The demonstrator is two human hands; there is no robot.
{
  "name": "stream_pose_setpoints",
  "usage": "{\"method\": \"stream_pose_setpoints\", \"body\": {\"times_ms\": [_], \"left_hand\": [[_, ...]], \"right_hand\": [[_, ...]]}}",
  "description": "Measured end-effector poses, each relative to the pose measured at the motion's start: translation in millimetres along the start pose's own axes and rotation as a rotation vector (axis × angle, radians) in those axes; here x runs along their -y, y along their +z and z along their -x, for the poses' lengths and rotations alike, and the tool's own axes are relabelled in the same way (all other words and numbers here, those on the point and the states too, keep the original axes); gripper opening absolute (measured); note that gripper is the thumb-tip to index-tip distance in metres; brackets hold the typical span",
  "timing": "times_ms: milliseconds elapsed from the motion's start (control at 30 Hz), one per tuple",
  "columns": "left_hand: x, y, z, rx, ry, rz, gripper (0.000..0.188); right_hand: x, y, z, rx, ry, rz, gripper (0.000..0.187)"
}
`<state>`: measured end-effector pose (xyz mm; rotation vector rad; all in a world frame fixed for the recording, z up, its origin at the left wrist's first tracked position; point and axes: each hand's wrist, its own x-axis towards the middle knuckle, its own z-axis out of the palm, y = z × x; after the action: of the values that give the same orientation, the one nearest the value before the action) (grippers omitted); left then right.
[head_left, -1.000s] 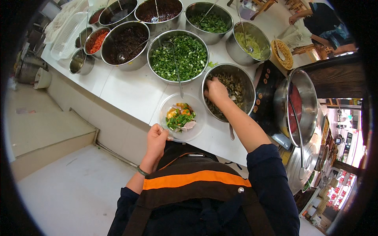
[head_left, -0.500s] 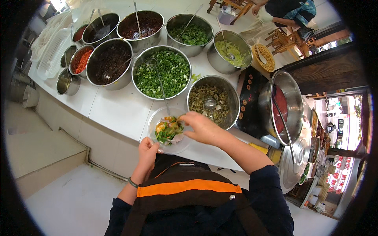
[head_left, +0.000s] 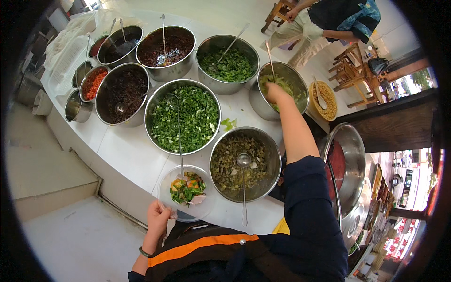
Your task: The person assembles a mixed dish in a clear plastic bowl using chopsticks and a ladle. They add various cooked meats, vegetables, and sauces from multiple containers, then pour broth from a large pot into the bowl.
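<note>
My left hand [head_left: 159, 217] pinches the near-left rim of a clear plastic bowl [head_left: 164, 186] at the front edge of the table. Chopped greens, orange bits and pale pink slices make up the food [head_left: 188, 190] in it. At the upper right, my right hand [head_left: 272, 90] reaches down into a steel pot [head_left: 255, 99] of shredded pale green vegetable [head_left: 287, 86]. Its fingers are hidden among the shreds. A ladle [head_left: 269, 52] leans in that same pot. Just right of the bowl is a pot [head_left: 278, 162] of diced brownish-green vegetable with a ladle [head_left: 244, 160] in it.
Chopped scallions [head_left: 184, 120] fill a large pot left of centre. Behind stand pots of leafy greens [head_left: 231, 66], dark red sauce [head_left: 159, 49] and red peppers [head_left: 95, 81]. A yellow tub [head_left: 324, 101] and a wide steel basin [head_left: 352, 155] are at right. Another person [head_left: 324, 23] stands beyond the table.
My right hand has left the bowl and gone forward and right into the pot of pale green shreds. My left hand stays on the bowl's rim. The other person has come nearer.
</note>
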<state>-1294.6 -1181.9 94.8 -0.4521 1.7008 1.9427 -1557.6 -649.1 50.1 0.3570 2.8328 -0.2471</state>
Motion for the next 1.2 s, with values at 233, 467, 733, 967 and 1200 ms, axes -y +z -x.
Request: {"method": "stream_pose_setpoints", "body": {"times_ms": [233, 467, 733, 967, 1200], "left_hand": [[2, 2, 5, -0.058, -0.044, 0.031, 0.013], [3, -4, 1, -0.051, -0.050, 0.070, 0.019], [-1, -6, -4, -0.009, -0.039, 0.087, 0.020], [2, -6, -2, -0.019, -0.037, 0.111, 0.022], [6, -6, 0, -0.036, -0.048, 0.161, 0.021]], "right_hand": [[4, 5, -8, 0.129, 0.100, 0.094, 0.027], [55, -78, 69, -0.124, -0.032, -0.342, 0.016], [210, -67, 246, 0.182, -0.787, -0.510, 0.018], [227, -58, 236, 0.204, -0.821, -0.452, 0.034], [158, -76, 15, -0.085, -0.289, -0.122, 0.024]]}}
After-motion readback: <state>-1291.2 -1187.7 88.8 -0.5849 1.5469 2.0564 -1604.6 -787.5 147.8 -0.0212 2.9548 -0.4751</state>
